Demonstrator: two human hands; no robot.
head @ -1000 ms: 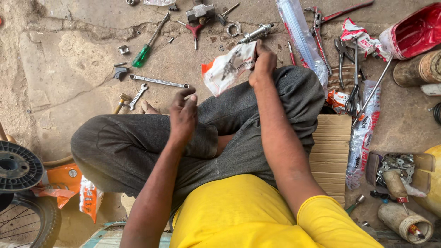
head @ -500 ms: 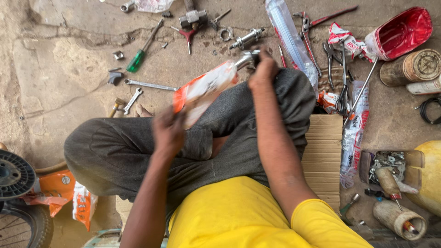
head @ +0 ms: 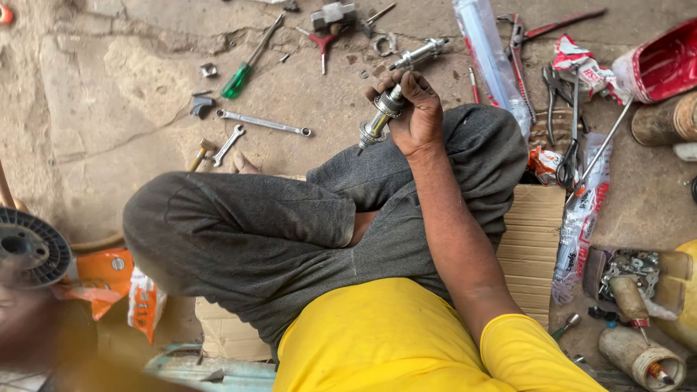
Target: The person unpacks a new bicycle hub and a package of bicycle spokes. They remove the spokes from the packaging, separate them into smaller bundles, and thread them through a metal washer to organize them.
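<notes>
Right hand point(head: 415, 116): raised over the right knee, fingers curled tight round a metal hub point(head: 383, 115), thumb side toward the floor.
Hub: silver, tilted, its axle tip poking out below the fist to the left; it sits in the hand, clear of the floor.
Left hand point(head: 33, 327): only a brown blur at the near left edge, by the orange bag point(head: 102, 279); whether its fingers are spread or closed I cannot tell.
Second hub point(head: 417, 54): lies on the floor just beyond the right hand, not touching it.
Spanners: a long one point(head: 263, 123) and a short one point(head: 227, 145) lie on the floor left of the hand, near each other.
Screwdriver point(head: 250, 60): green handle, far left of the hub, on the floor.
Pliers point(head: 541, 30): red handles, far right, beside a clear plastic sleeve point(head: 488, 51).
Spool point(head: 27, 247): black, at the left edge.
Cardboard point(head: 534, 239): under the person, showing to the right of the knee.
</notes>
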